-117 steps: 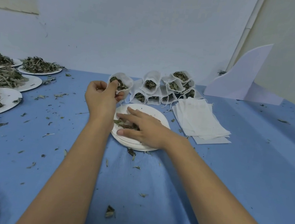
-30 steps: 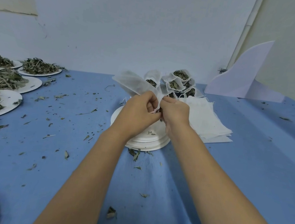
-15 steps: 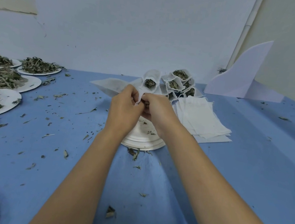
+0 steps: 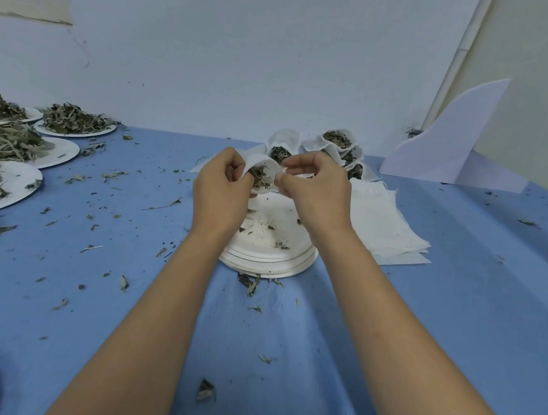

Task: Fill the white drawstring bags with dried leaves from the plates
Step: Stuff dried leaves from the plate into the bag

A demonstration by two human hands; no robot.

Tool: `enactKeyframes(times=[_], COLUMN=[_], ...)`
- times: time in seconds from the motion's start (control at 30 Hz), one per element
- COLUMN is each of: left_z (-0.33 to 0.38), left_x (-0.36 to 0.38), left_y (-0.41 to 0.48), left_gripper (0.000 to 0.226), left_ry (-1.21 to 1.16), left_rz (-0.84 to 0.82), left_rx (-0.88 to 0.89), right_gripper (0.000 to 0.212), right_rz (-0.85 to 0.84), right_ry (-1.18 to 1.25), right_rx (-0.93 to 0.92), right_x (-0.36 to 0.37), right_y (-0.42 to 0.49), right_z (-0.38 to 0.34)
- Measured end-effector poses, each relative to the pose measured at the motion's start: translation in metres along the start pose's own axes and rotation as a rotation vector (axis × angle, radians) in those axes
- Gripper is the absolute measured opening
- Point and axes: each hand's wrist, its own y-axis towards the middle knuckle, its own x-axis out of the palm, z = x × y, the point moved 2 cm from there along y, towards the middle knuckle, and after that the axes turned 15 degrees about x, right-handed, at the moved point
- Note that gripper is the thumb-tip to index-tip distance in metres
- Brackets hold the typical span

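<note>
the white drawstring bag [image 4: 265, 171] is held just above the stack of paper plates [image 4: 268, 267], with dried leaves [image 4: 260, 175] showing in its open mouth. its rim is pinched on either side by the left hand [image 4: 222, 197] and the right hand [image 4: 315, 195], which are close together. the mouth is best kept level over the plates, so that spills are caught, and the strings drawn evenly. half a second earlier the bag was stretched flat towards the left; now its mouth is spread and faces the camera.

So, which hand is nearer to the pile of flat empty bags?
Right. The right hand is just beside the pile; the left hand is farther, across the held bag.
</note>
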Motion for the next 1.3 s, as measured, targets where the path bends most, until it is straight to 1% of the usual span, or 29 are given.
enactKeyframes(times=[0.07,0.1,0.17,0.23,0.27,0.3,0.33,0.4,0.47,0.6,0.7,0.83,0.9,1.0,1.03,1.07,1.1,1.17,1.2,1.23,1.3], left_z=[0.001,0.001,0.002,0.003,0.004,0.004,0.004,0.005,0.007,0.009,0.011,0.015,0.015,0.011,0.008,0.006,0.003,-0.001,-0.003,-0.004,-0.005], left_x=[0.000,-0.001,-0.001,-0.001,0.000,0.000,0.001,0.004,0.006,0.009,0.012,0.012,0.009,0.000,-0.003,-0.006,-0.009,-0.014,-0.015,-0.016,-0.016], left_y=[0.002,0.002,0.003,0.003,0.003,0.003,0.003,0.003,0.002,-0.001,-0.005,-0.005,-0.002,0.002,0.003,0.004,0.005,0.006,0.007,0.007,0.008], left_gripper=[0.035,0.036,0.036,0.036,0.036,0.038,0.039,0.044,0.046,0.049,0.052,0.052,0.050,0.048,0.048,0.048,0.048,0.047,0.047,0.047,0.047], left_ry=[-0.093,-0.129,-0.163,-0.166,-0.178,-0.203,-0.238,-0.267,-0.215,-0.110,-0.080,-0.114,-0.154,-0.119,-0.103,-0.094,-0.092,-0.091,-0.092,-0.094,-0.099], left_rz=[0.021,0.027,0.040,0.043,0.037,0.025,0.006,-0.046,-0.081,-0.067,-0.045,-0.091,-0.108,-0.031,0.012,0.060,0.104,0.158,0.170,0.177,0.183], left_rx=[-0.044,-0.060,-0.084,-0.089,-0.091,-0.095,-0.097,-0.079,-0.041,-0.008,-0.003,0.016,0.021,0.007,-0.005,-0.021,-0.039,-0.072,-0.083,-0.088,-0.094], right_gripper=[0.020,0.022,0.026,0.030,0.032,0.032,0.031,0.027,0.024,0.013,0.031,0.036,0.034,0.020,0.018,0.018,0.020,0.022,0.022,0.023,0.023], right_rz=[0.052,0.045,-0.052,-0.219,-0.280,-0.304,-0.288,-0.170,-0.062,0.058,0.139,0.170,0.102,-0.191,-0.272,-0.318,-0.343,-0.406,-0.451,-0.491,-0.537], right_ry=[-0.037,-0.041,-0.003,0.080,0.110,0.116,0.092,-0.060,-0.214,-0.343,-0.359,-0.330,-0.244,0.041,0.080,0.033,-0.095,-0.459,-0.608,-0.708,-0.796], right_rx=[-0.050,-0.045,0.041,0.145,0.162,0.151,0.119,0.032,-0.031,-0.130,-0.152,-0.139,-0.091,0.087,0.123,0.129,0.114,0.087,0.110,0.145,0.191], right_x=[-0.002,-0.002,-0.002,0.000,0.000,0.001,0.000,0.000,0.000,0.003,0.003,0.000,0.000,0.002,0.001,-0.001,-0.005,-0.011,-0.014,-0.015,-0.016], right_y=[0.001,0.003,0.004,0.005,0.005,0.005,0.006,0.007,0.006,0.004,0.004,0.005,0.006,0.005,0.005,0.006,0.008,0.008,0.008,0.007,0.004], right_z=[0.000,0.001,0.002,0.002,0.002,0.003,0.003,0.005,0.006,0.005,0.006,0.006,0.007,0.006,0.005,0.004,0.004,0.004,0.005,0.007,0.009])
